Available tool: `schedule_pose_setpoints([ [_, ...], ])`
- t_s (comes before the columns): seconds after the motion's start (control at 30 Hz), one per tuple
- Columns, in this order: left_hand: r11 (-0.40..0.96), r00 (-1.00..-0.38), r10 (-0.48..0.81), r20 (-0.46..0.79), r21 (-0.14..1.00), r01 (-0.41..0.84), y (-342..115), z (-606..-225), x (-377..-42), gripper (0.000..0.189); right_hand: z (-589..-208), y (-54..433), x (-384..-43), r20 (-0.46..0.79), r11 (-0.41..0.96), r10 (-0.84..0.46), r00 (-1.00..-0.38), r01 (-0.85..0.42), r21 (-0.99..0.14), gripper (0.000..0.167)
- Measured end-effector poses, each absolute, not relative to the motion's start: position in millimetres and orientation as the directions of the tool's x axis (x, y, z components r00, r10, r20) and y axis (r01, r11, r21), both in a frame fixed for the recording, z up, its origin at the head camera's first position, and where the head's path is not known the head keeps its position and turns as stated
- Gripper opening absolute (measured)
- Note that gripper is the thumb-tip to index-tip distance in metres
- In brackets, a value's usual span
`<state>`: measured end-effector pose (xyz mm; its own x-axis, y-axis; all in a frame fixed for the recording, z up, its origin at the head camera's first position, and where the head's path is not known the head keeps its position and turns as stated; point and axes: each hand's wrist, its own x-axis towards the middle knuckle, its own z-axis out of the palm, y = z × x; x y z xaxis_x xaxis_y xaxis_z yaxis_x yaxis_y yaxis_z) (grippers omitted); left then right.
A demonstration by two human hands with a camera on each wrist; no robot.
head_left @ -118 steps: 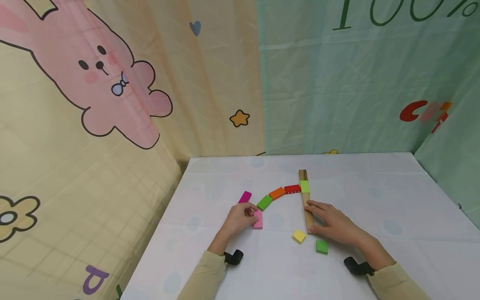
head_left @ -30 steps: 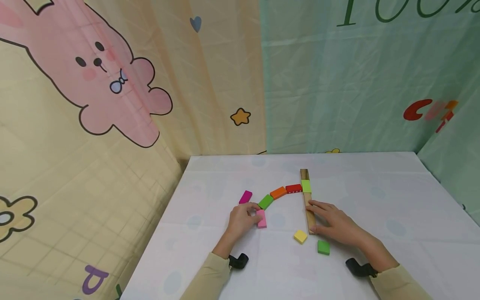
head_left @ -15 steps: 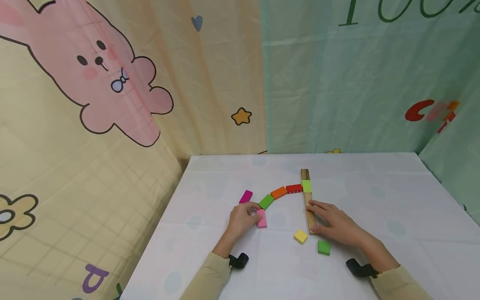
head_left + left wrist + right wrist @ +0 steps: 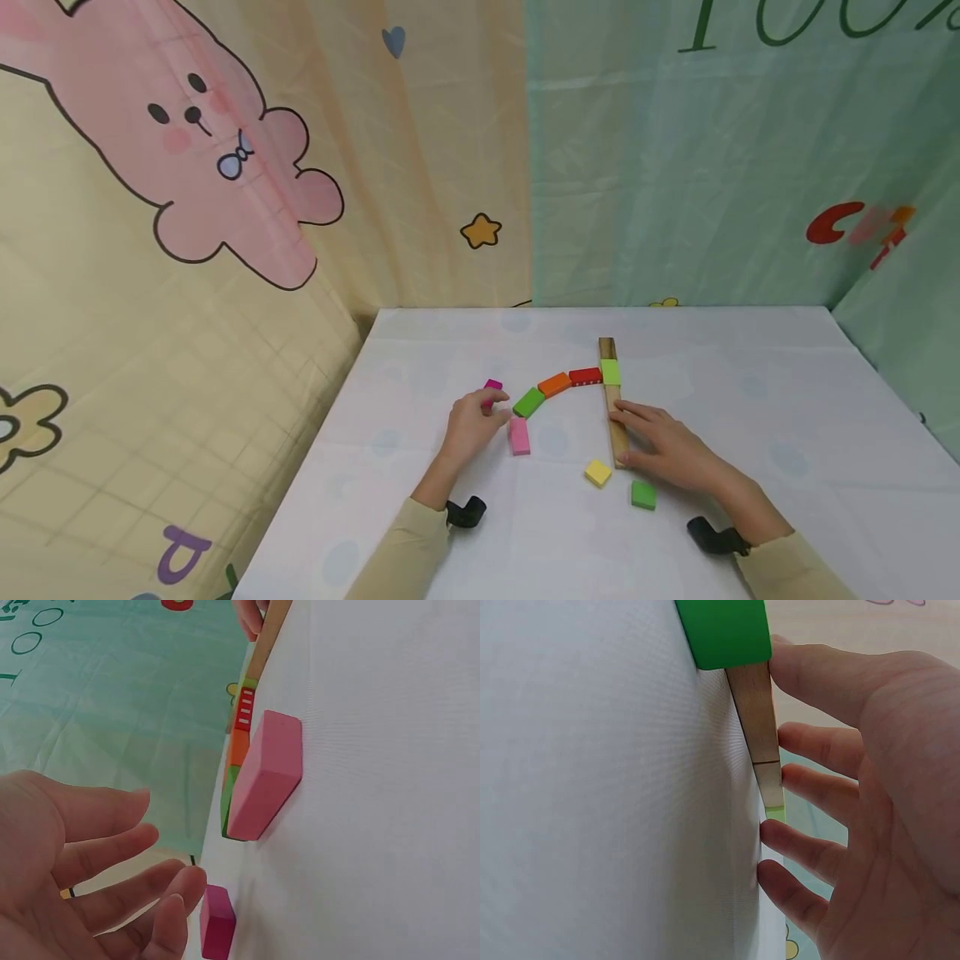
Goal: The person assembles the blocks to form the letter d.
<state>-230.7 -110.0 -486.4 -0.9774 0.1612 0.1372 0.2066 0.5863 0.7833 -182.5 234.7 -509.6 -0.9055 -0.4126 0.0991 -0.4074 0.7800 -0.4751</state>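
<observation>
My left hand (image 4: 471, 423) hovers with loosely bent fingers over the magenta block (image 4: 492, 384), partly hiding it; the left wrist view shows a gap between thumb and fingers with nothing held. Just right of it, a pink block (image 4: 519, 437) lies at the lower end of a curve made by a green block (image 4: 529, 402), an orange block (image 4: 555, 385) and a red block (image 4: 586, 377). The curve meets a light green block (image 4: 611, 372) set in a straight wooden row (image 4: 617, 437). Extended fingers of my right hand (image 4: 671, 446) rest along that row's right side.
A yellow block (image 4: 597, 473) and another green block (image 4: 643, 495) lie near the wooden row's lower end. The white-covered table (image 4: 750, 383) ends at the back against a printed curtain (image 4: 675, 167).
After nudging the pink block slightly right toward the green one, my left hand has let go of it and moved up and left to the magenta block. My right hand has stayed put.
</observation>
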Motion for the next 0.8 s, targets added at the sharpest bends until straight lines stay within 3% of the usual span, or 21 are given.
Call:
schedule_pose_setpoints([
  [0.5, 0.611, -0.963, 0.162, 0.218, 0.743, 0.271, -122, -468, -250, 0.022, -511, 236, -183, 0.121, 0.769, -0.427, -0.896, -0.43, -0.474, 0.074],
  [0.8, 0.64, -0.982, 0.113, 0.151, 0.745, 0.188, -123, -477, -263, 0.026, -510, 236, -183, 0.115, 0.775, -0.415, -0.903, -0.417, -0.475, 0.074],
])
